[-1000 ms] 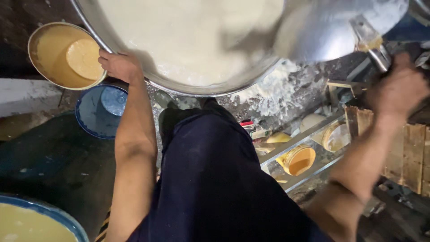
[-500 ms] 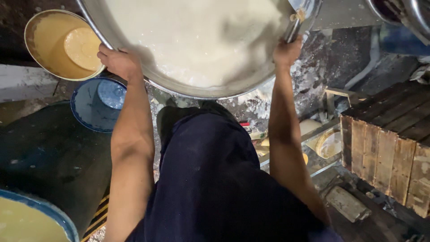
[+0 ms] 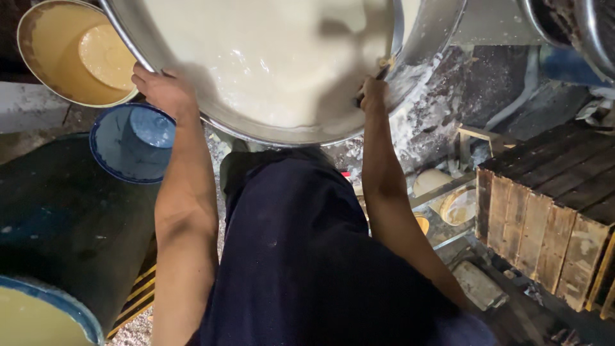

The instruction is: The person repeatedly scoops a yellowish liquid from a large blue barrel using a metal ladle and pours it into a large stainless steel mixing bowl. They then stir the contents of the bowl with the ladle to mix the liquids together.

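Both my hands clamp the basin rim: left hand, right hand. White batter inside. Step: holding it; next needs steady, level grip.

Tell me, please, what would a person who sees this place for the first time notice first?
First comes the huge metal basin at the top centre, full of a white, creamy liquid, with the left hand and the right hand gripping its near rim. Next, at the upper left, a round container of yellowish liquid with a blue bucket just below it. At the right stands a worn wooden crate.
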